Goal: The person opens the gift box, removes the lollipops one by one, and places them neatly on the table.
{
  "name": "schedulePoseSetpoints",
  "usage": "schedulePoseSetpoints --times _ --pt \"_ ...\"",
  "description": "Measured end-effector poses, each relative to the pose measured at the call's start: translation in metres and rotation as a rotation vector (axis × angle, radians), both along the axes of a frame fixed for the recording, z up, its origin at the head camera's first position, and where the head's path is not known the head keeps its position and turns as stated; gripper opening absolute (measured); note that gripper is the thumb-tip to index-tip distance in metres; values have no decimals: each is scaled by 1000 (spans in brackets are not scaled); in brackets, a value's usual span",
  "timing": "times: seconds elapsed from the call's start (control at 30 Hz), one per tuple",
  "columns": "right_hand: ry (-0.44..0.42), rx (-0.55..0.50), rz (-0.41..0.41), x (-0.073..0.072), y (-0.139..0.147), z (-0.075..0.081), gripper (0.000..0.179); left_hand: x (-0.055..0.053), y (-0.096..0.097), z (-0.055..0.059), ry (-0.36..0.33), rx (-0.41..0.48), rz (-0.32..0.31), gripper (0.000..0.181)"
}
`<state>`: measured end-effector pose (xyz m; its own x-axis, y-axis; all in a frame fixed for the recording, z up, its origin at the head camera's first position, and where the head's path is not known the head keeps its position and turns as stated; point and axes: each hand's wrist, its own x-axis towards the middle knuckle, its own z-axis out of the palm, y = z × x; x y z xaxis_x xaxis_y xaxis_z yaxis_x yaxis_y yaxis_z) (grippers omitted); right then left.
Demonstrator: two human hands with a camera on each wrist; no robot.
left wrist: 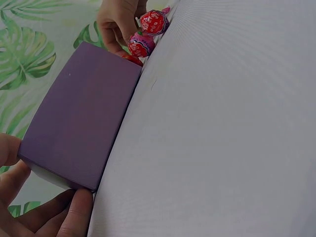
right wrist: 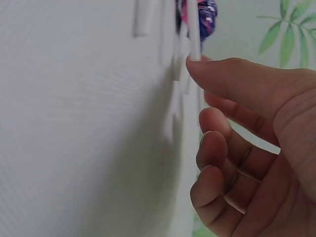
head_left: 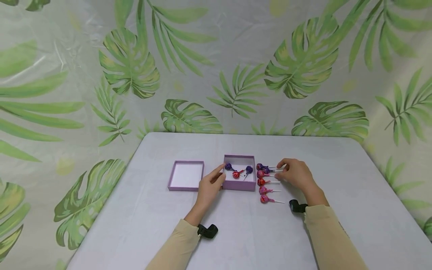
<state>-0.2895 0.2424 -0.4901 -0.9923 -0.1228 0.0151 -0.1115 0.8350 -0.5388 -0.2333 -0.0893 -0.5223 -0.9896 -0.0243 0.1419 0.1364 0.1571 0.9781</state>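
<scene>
A purple box [head_left: 239, 185] stands upright with its inside facing up. In it lie two purple lollipops [head_left: 249, 170] and a red one [head_left: 236, 174]. My left hand [head_left: 210, 187] rests on the box's left side, fingers spread against its corners. To the right of the box several lollipops form a column, with a red one [head_left: 261, 182] and pink ones [head_left: 264, 199] in it. My right hand [head_left: 297, 173] is at its far end. Thumb and forefinger pinch the stick end of a purple lollipop [head_left: 267, 170], whose stick [right wrist: 193, 29] meets the thumb in the right wrist view.
The purple-rimmed lid [head_left: 186, 188] lies to the left of the box, white inside up. A white cloth [head_left: 243, 232] covers the table. Behind the table hangs a leaf-print sheet [head_left: 236, 45]. Each wrist wears a black camera [head_left: 207, 231].
</scene>
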Motion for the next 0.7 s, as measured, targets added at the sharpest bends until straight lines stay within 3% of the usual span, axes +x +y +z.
schedulePoseSetpoints --times 0.3,0.7 --pt "53 -11 -2 10 5 15 30 1 -3 -5 -5 -6 4 37" --pt "130 -3 99 14 -10 40 26 0 -1 -4 -16 0 2 36"
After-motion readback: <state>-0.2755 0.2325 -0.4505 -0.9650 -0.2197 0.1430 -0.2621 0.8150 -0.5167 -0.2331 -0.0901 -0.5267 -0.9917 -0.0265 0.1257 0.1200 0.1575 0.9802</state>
